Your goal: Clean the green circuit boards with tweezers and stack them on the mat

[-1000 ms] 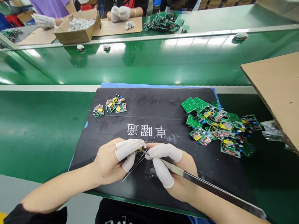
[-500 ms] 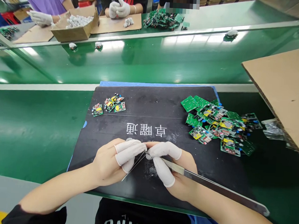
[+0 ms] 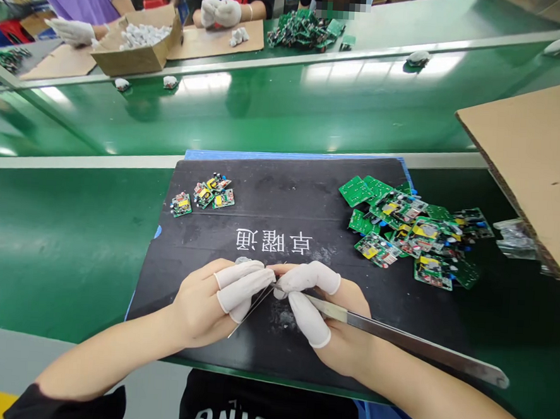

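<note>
My left hand [image 3: 208, 303], with white finger cots on several fingers, is closed in a pinch. Thin bare wire leads [image 3: 251, 312] stick out below its fingertips; whatever they belong to is hidden behind the fingers. My right hand [image 3: 323, 313], also in white finger cots, grips long metal tweezers [image 3: 395, 335], whose back end points to the lower right along my forearm. The tweezers' tip meets the leads where both hands' fingertips come together. Under the hands lies a black mat [image 3: 280, 200] with white lettering.
Green circuit boards [image 3: 377, 248] are piled at the mat's right, and several small boards [image 3: 224, 198] sit at its upper left. A cardboard sheet [image 3: 531, 136] juts in from the right. Beyond runs a green conveyor [image 3: 266, 117] carrying white-topped pieces; gloved co-workers sit across it.
The white-topped pieces on the conveyor have shifted left. The back end of the tweezers has risen slightly. Both hands keep nearly the same place and grip.
</note>
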Available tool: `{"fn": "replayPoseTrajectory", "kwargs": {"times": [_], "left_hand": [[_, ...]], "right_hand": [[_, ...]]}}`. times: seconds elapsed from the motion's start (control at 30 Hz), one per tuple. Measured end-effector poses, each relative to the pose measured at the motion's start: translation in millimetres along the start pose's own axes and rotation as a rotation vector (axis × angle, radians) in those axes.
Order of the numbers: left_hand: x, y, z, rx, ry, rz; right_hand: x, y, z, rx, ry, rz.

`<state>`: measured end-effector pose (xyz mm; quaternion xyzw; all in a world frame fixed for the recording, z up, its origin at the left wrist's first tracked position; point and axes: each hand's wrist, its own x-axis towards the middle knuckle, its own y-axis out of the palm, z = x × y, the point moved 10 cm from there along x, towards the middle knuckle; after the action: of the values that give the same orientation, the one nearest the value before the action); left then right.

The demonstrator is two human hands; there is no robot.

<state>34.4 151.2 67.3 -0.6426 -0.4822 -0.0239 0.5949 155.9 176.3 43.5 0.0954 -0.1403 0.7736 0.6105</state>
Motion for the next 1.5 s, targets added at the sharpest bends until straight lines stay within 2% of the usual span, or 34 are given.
{"fn": "replayPoseTrajectory", "kwargs": {"times": [0.4, 0.6, 0.7, 0.9, 1.13, 1.3, 1.4, 1.5], "left_hand": [[-3.0, 3.5, 2.8, -0.040, -0.034, 0.024], [3.9, 0.7, 13.1, -0.181, -0.181, -0.020], [5.3, 1.3, 15.9, -0.222, -0.212, -0.018], [4.3, 2.8, 15.7, -0.219, -0.194, -0.010], [1.9, 7.5, 15.2, -0.200, -0.186, 0.012], [-1.6, 13.1, 9.6, -0.094, -0.101, 0.068], [-0.8, 11.7, 14.4, -0.140, -0.146, 0.055], [1.1, 11.3, 20.1, -0.206, -0.213, 0.050]], "right_hand": [[3.5, -1.0, 1.8, -0.035, -0.004, 0.012], [1.0, 0.0, 0.4, -0.084, 0.006, 0.020], [0.9, 1.1, 0.6, -0.093, 0.011, 0.040], [4.1, 3.4, 5.9, -0.173, -0.030, 0.094], [4.9, 5.9, -1.6, -0.158, 0.025, 0.133], [5.6, 11.6, 9.1, -0.223, -0.123, 0.183], [4.0, 14.3, 15.8, -0.254, -0.218, 0.196], [3.4, 14.7, 15.4, -0.257, -0.230, 0.198]]}}
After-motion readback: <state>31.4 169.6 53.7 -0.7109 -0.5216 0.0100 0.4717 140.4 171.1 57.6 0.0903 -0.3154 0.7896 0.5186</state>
